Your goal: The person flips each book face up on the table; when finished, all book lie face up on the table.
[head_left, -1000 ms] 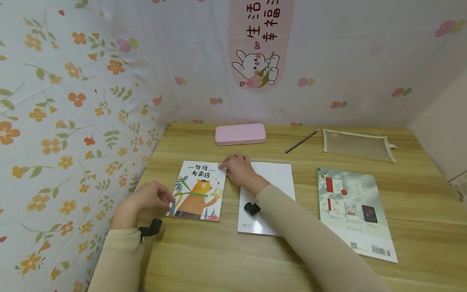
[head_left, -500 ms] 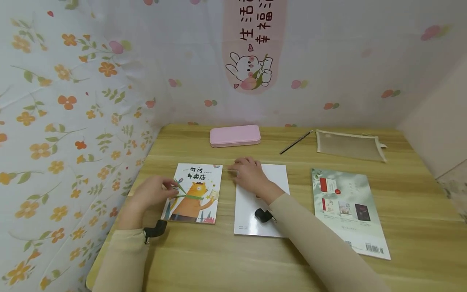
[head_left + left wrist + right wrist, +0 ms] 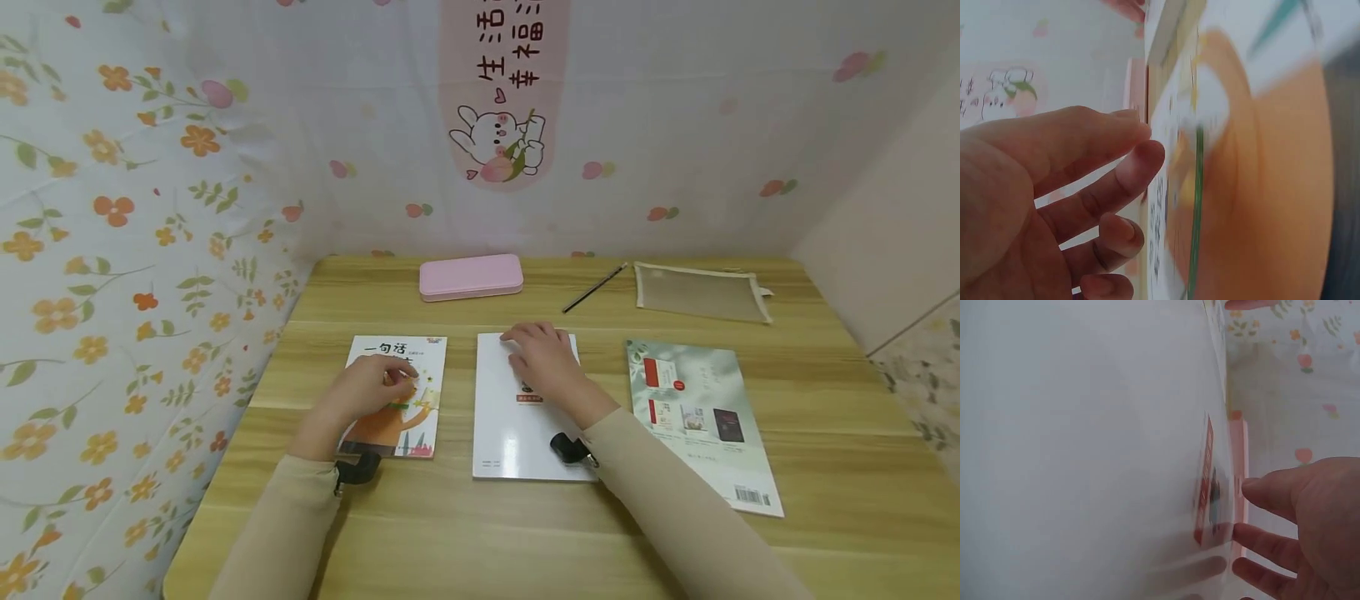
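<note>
- Our left hand (image 3: 367,392) lies flat, fingers relaxed, on the glossy cat picture book (image 3: 397,396), near the wooden table's (image 3: 480,533) left edge.
- Our right hand (image 3: 546,364), fingers spread, presses the smooth white booklet (image 3: 510,425); its cover print is partly hidden.

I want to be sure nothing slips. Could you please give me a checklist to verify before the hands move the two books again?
1. Left hand rests on the cat picture book: ok.
2. Right hand lies on the white book: ok.
3. The two books lie apart, not overlapping: ok.
4. Green book lies apart from the white book: ok.
5. Firm grip on either book: cannot tell.
</note>
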A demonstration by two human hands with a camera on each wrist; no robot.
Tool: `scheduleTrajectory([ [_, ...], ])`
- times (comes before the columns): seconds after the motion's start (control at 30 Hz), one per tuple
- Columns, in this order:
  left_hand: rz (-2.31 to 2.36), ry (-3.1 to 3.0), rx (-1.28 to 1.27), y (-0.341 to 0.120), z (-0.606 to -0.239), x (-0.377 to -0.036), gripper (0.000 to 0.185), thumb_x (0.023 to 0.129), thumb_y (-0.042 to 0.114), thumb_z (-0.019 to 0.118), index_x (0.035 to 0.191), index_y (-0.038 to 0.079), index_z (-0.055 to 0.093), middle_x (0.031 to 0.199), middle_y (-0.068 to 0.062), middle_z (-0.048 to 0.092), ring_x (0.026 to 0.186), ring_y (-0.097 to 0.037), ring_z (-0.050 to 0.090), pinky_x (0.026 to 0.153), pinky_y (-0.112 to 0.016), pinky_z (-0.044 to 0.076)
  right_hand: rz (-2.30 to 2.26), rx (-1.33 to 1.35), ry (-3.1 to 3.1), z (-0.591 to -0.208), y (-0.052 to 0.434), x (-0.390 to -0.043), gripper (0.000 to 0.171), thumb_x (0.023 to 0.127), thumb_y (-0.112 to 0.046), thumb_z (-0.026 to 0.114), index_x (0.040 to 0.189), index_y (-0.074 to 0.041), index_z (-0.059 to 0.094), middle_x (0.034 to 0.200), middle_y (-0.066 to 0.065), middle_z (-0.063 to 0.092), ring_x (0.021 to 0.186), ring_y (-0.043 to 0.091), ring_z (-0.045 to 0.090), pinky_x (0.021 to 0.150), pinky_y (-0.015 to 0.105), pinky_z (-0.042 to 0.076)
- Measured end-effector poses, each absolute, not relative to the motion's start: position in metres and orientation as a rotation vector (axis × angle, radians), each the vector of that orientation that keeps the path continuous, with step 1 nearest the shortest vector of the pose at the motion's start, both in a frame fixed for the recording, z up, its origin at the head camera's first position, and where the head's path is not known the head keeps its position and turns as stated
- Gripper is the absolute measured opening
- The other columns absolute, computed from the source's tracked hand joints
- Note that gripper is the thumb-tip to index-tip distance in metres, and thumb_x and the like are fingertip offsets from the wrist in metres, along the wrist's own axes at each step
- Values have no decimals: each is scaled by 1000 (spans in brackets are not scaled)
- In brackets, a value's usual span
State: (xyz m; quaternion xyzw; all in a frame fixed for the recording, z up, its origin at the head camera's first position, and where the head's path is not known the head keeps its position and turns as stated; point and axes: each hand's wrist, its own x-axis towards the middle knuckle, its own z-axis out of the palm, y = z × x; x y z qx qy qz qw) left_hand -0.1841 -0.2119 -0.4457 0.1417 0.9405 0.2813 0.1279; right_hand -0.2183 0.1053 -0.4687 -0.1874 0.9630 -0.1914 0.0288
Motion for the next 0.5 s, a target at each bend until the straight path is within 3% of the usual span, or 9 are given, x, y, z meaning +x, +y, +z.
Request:
scheduleTrajectory([
  [0.5, 770, 2755, 410, -165, -452, -173, 19, 96, 22, 71, 113, 20, 77, 91, 6, 71, 75, -9, 60, 65, -29, 46, -721, -454, 2958, -477, 157, -217, 25, 103, -23, 61, 127, -15, 65, 150, 13, 55, 138, 40, 42, 107, 60, 27],
])
